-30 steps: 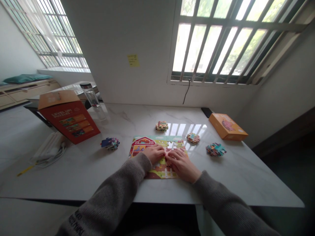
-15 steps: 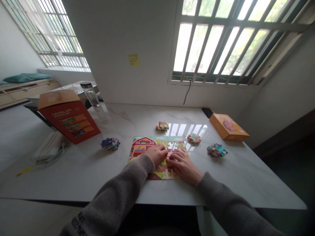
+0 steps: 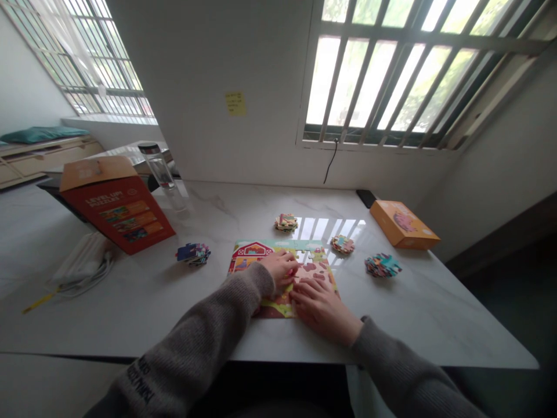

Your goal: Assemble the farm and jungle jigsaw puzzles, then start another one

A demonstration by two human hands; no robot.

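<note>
Where the marble table [image 3: 174, 302] carries the farm puzzle [image 3: 255, 253] near its front edge, the right hand [image 3: 319, 305] has drawn back to the puzzle's near edge, fingers flat and released. This uncovers a spotted section. The left hand [image 3: 282, 267] stays mid-puzzle, fingers curled, grasp indeterminable.

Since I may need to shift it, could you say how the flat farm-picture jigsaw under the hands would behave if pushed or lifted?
The colourful farm jigsaw lies flat on the glossy marble table, so it would probably slide easily. Made of interlocked pieces, it would likely sag or separate if lifted by one edge.
</note>
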